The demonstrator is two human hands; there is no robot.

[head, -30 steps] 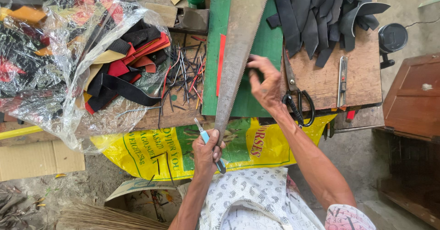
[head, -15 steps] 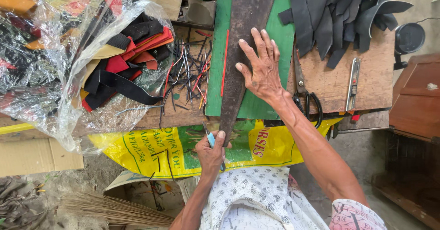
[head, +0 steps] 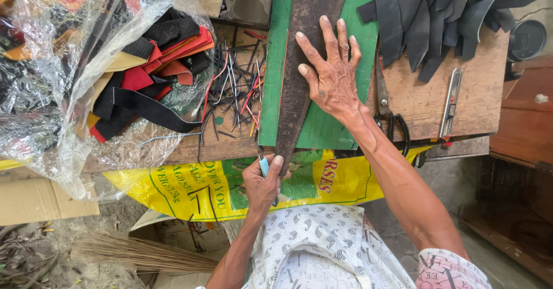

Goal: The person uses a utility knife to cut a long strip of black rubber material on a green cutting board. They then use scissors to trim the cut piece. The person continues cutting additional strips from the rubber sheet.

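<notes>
Right hand (head: pixel 334 76) lies spread flat on the long dark strip (head: pixel 299 82), which looks stiff yet bendable, while left hand (head: pixel 262 185) clamps, seemingly, a small blue-handled cutter (head: pixel 264 166) at its near end.

The right hand (head: pixel 333 77) is being laid flat now, fingers spread wide, on the dark strip (head: pixel 299 76). The left hand (head: pixel 262 185) is being slid slightly lower along its end.

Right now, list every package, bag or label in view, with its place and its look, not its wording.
Yellow printed sack: hangs below the bench edge, green and red print.
Clear plastic bag: left bench end, crumpled, holds red, black and yellow offcuts.
Cardboard box: lower left, plain brown.
</notes>
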